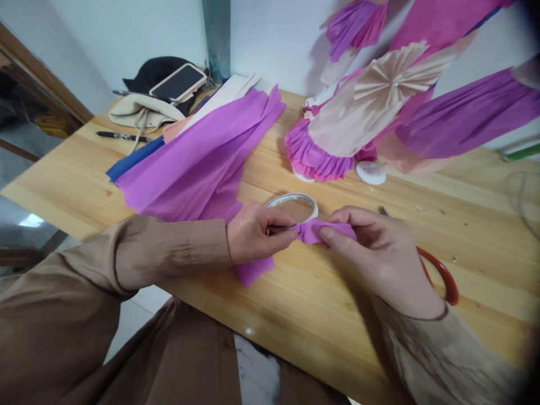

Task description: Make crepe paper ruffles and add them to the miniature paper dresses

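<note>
A narrow strip of purple crepe paper (310, 232) is stretched between my hands, gathered at its left end. My left hand (255, 233) is closed, pinching that gathered end. Something thin and dark shows between its fingers, too covered to name. With thumb and fingers, my right hand (379, 247) grips the strip's other end. Just behind the strip lies a roll of tape (291, 198) on its side. A large purple crepe paper sheet (194, 163) spreads behind my left forearm, and more purple paper (255, 271) pokes out below that hand.
Red-handled scissors (448, 281) lie partly hidden by my right hand. A ruffled pink, purple and cream paper piece (337, 135) stands at the back right, near a white disc (371, 172). At back left are a phone (179, 80), a cream pouch (139, 111) and a pen (122, 136).
</note>
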### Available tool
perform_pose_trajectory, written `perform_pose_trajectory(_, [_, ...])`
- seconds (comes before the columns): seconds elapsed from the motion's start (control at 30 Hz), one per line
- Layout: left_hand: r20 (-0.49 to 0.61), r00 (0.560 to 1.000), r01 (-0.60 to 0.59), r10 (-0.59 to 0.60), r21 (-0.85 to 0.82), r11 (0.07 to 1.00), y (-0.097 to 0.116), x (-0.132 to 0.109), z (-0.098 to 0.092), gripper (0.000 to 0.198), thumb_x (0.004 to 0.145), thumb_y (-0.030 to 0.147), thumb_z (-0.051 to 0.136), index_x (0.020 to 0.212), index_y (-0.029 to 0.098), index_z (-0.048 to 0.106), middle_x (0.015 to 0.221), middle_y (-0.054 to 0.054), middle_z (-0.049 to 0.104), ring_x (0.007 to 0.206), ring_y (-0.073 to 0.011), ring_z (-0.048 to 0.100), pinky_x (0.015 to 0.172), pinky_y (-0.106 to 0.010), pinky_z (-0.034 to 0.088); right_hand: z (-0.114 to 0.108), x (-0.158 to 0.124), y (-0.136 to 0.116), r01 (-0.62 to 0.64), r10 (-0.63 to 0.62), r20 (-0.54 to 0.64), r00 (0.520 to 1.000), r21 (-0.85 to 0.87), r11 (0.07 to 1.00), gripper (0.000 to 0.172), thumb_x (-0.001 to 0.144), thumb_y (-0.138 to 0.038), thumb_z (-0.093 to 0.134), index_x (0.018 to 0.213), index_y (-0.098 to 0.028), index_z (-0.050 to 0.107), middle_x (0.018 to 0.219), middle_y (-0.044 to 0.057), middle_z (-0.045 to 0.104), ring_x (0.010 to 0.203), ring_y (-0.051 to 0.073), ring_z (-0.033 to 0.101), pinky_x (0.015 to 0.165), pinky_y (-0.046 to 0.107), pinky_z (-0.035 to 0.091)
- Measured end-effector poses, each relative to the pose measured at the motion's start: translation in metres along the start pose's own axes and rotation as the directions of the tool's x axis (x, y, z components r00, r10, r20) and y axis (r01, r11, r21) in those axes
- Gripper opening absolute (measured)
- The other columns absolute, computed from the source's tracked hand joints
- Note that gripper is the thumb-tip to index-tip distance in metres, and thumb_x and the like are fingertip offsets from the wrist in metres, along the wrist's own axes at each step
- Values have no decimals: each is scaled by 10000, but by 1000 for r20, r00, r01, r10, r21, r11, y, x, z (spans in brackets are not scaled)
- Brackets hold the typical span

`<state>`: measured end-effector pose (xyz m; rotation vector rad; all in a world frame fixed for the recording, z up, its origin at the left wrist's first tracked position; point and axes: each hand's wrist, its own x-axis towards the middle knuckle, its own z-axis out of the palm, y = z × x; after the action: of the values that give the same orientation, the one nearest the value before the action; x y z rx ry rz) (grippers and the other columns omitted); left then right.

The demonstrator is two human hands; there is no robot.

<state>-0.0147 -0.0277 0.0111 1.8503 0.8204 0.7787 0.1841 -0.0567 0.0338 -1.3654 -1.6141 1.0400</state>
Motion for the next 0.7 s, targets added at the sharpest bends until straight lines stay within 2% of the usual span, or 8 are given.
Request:
perform_pose_trajectory(0.13, [-20,999,-31,33,71,997,1,-1,0,254,851,245,581,622,136,603,508,39,461,504,-61,375,493,-230,285,2,-3,-3,34,-33,16,999,-68,997,158,804,-331,704,710,-208,674,633,10,648,575,138,559,525,260,424])
perform_pose_trajectory(0.27, [-21,1000,-2,5,108,994,2,-1,1,251,843,240,586,613,139,598,518,34,481,511,-63,389,501,-236,284,5,-4,-3,75,-72,32,997,-101,992,150,801,-306,691,697,-204,654,619,0,612,568,130,526,526,259,411])
perform_pose_trajectory(0.53, [0,1000,0,0,72,997,2,-1,1,235,847,234,570,637,139,621,541,24,516,513,-67,409,511,-242,302,8,-8,-2,137,-131,69,989,-93,986,123,841,-250,660,722,-228,639,662,-4,626,612,139,537,567,265,429])
perform_pose_trajectory(0.7, [-1,1000,27,-27,79,996,2,-1,2,257,862,260,558,646,139,628,527,30,486,522,-70,401,512,-238,301,7,-8,-4,122,-124,-2,992,-149,981,173,831,-272,672,673,-213,632,596,-11,582,549,124,494,516,260,401])
